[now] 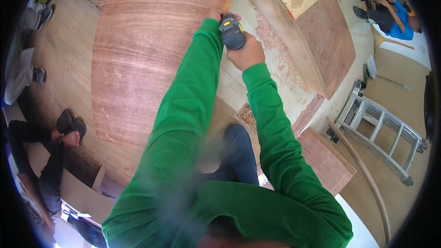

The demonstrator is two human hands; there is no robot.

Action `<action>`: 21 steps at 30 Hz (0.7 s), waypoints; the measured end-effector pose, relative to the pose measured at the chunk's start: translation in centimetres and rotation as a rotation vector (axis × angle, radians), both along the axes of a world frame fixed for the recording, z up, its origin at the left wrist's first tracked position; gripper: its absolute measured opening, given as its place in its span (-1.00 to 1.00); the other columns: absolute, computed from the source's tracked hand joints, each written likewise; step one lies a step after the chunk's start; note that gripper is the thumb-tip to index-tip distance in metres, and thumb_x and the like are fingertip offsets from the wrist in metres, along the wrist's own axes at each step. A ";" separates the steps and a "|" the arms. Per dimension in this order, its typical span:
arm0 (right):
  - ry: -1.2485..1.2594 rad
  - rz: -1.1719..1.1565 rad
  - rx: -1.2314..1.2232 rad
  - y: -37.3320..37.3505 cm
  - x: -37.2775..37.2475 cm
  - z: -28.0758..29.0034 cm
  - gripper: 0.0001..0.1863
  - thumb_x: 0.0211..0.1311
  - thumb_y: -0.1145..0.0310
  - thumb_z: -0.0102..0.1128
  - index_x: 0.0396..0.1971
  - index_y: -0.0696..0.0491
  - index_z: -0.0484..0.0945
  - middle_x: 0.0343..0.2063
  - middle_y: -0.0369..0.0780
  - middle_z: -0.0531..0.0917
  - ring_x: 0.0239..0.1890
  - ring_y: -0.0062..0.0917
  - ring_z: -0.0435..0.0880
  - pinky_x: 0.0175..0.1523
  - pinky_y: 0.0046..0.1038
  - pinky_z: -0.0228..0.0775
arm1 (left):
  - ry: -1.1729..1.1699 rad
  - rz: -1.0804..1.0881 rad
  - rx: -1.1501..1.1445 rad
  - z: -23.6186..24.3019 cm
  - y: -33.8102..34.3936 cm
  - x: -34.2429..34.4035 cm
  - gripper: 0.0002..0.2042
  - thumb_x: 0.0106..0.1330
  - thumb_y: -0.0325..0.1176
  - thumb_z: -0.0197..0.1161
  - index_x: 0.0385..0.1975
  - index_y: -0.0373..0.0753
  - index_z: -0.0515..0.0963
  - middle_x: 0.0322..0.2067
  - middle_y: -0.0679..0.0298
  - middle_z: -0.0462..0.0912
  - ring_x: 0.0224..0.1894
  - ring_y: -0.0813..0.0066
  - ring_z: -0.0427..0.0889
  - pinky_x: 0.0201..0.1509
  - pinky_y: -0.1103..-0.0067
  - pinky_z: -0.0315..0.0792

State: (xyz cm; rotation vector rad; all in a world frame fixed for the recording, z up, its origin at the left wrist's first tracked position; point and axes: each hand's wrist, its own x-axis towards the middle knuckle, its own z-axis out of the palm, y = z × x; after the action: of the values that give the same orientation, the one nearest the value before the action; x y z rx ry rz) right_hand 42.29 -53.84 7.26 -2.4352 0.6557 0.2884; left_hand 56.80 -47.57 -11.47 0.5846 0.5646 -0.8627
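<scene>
In my right hand (248, 53) is a grey and black power drill with yellow marks (233, 34), the fingers wrapped round its grip. The drill's front end points away from me, at the right edge of a large reddish-brown plywood panel (138, 59). Beside the drill's front is my left hand (212, 15), close to that panel edge. Its fingers look closed and are partly hidden behind the drill; what they pinch, if anything, does not show. Small dark holes or screws dot the panel's far right corner.
To the right stands another plywood piece (326, 41) with a curved side. An aluminium ladder (381, 128) lies near a long curved wooden strip (367, 179). Wood shavings (275, 41) litter the floor. People sit at far right (399, 18) and lower left (46, 170).
</scene>
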 end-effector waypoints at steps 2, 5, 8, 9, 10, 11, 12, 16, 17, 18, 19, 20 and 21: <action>0.004 -0.034 0.050 -0.8 0.9 0.2 -0.58 -0.03 0.23 0.48 -0.15 0.12 0.76 -0.23 0.11 0.81 -0.04 0.07 0.80 0.08 -0.04 0.66 | 0.006 0.046 0.088 -0.6 -0.5 0.3 -0.59 0.50 -0.32 -0.10 -0.08 -0.62 0.57 -0.21 -0.19 0.77 -0.22 0.00 0.80 -0.05 0.21 0.77; 0.008 -0.078 0.178 -2.3 3.1 0.9 -0.67 -0.01 0.26 0.44 -0.29 0.19 0.77 -0.41 0.04 0.80 -0.35 -0.12 0.84 -0.24 -0.18 0.66 | 0.008 0.085 0.180 0.6 -1.0 0.2 -0.52 0.51 -0.24 -0.13 -0.01 -0.61 0.56 -0.17 -0.16 0.78 -0.17 -0.04 0.82 -0.03 0.19 0.76; 0.106 -0.075 0.319 -3.7 5.8 2.2 -0.75 0.05 0.33 0.40 -0.36 0.23 0.72 -0.56 -0.14 0.70 -0.68 -0.48 0.63 -0.59 -0.36 0.43 | 0.096 0.127 0.297 3.7 -0.5 -0.6 -0.51 0.51 -0.24 -0.15 0.03 -0.60 0.56 -0.10 -0.15 0.79 -0.14 -0.05 0.84 -0.03 0.17 0.75; 0.125 -0.069 0.340 -4.0 6.2 2.6 -0.76 0.06 0.34 0.39 -0.37 0.23 0.71 -0.57 -0.16 0.69 -0.68 -0.49 0.62 -0.61 -0.35 0.41 | 0.084 0.070 0.278 4.6 -0.2 -1.0 -0.51 0.51 -0.24 -0.16 0.04 -0.61 0.55 -0.09 -0.16 0.79 -0.14 -0.05 0.85 -0.03 0.17 0.75; 0.141 -0.062 0.364 -4.1 6.8 3.1 -0.77 0.08 0.35 0.39 -0.37 0.23 0.70 -0.59 -0.18 0.67 -0.69 -0.49 0.61 -0.62 -0.35 0.40 | 0.060 0.028 0.242 5.5 0.2 -1.3 -0.50 0.51 -0.24 -0.17 0.05 -0.61 0.54 -0.08 -0.17 0.79 -0.14 -0.05 0.85 -0.03 0.16 0.75; 0.157 -0.061 0.391 -4.2 7.4 3.6 -0.78 0.09 0.36 0.38 -0.38 0.23 0.69 -0.60 -0.20 0.66 -0.70 -0.49 0.60 -0.63 -0.34 0.38 | 0.029 -0.012 0.221 6.1 0.8 -1.7 -0.49 0.51 -0.24 -0.18 0.06 -0.62 0.53 -0.07 -0.18 0.79 -0.14 -0.05 0.85 -0.03 0.16 0.75; 0.214 -0.049 0.344 -4.2 8.0 4.0 -0.84 0.13 0.37 0.37 -0.40 0.17 0.66 -0.61 -0.27 0.62 -0.70 -0.54 0.55 -0.63 -0.37 0.36 | 0.013 -0.001 0.244 6.4 1.5 -2.3 -0.55 0.49 -0.27 -0.07 0.02 -0.59 0.57 -0.06 -0.24 0.79 -0.17 -0.08 0.85 -0.05 0.16 0.74; 0.295 -0.063 0.368 -4.6 9.2 5.6 -0.87 0.17 0.38 0.38 -0.44 0.10 0.63 -0.62 -0.30 0.58 -0.65 -0.57 0.54 -0.57 -0.41 0.39 | -0.518 0.128 0.925 5.8 6.1 -6.3 -0.69 0.39 -0.32 0.17 0.00 -0.33 0.68 -0.11 -0.09 0.82 -0.19 -0.04 0.83 -0.12 0.15 0.69; 0.317 -0.066 0.375 -4.7 9.4 5.9 -0.88 0.19 0.39 0.38 -0.42 0.10 0.63 -0.61 -0.31 0.58 -0.65 -0.57 0.54 -0.57 -0.40 0.39 | -0.674 0.123 1.182 5.4 8.3 -7.1 -0.72 0.34 -0.33 0.26 0.00 -0.22 0.71 -0.07 -0.03 0.81 -0.11 -0.02 0.82 -0.10 0.15 0.66; 0.337 -0.062 0.390 -4.8 9.8 6.2 -0.88 0.20 0.40 0.38 -0.40 0.11 0.64 -0.61 -0.31 0.57 -0.64 -0.57 0.53 -0.56 -0.39 0.38 | -0.867 0.139 1.477 5.0 10.9 -8.1 -0.70 0.34 -0.30 0.27 0.04 -0.13 0.71 0.06 0.03 0.76 0.05 -0.01 0.73 0.02 0.15 0.59; 0.360 -0.056 0.400 -4.9 10.1 6.4 -0.89 0.21 0.41 0.37 -0.39 0.11 0.64 -0.60 -0.32 0.57 -0.64 -0.58 0.53 -0.56 -0.38 0.38 | -1.016 0.091 1.758 4.6 13.2 -9.1 -0.68 0.34 -0.27 0.28 0.08 -0.04 0.70 0.19 0.09 0.71 0.22 0.01 0.65 0.15 0.14 0.53; 0.386 -0.098 0.421 -5.0 10.4 6.5 -0.90 0.23 0.42 0.38 -0.35 0.11 0.64 -0.59 -0.33 0.56 -0.64 -0.58 0.50 -0.55 -0.38 0.37 | -1.004 0.089 1.846 4.3 15.0 -9.6 -0.64 0.35 -0.26 0.27 0.14 -0.02 0.68 0.27 0.13 0.63 0.30 0.02 0.56 0.22 0.15 0.46; 0.408 -0.093 0.412 -5.2 10.7 6.6 -0.89 0.22 0.42 0.39 -0.35 0.10 0.64 -0.60 -0.33 0.56 -0.64 -0.58 0.50 -0.55 -0.38 0.37 | -0.991 0.084 1.933 4.1 16.4 -10.0 -0.61 0.36 -0.24 0.26 0.19 0.01 0.65 0.36 0.16 0.55 0.39 0.04 0.46 0.28 0.15 0.39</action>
State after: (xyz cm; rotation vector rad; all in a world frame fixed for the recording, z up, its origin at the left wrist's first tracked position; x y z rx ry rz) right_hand 53.01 -59.00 13.90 -1.9582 0.7896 0.8113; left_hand 46.81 -31.17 -7.35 2.4968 0.3156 0.4265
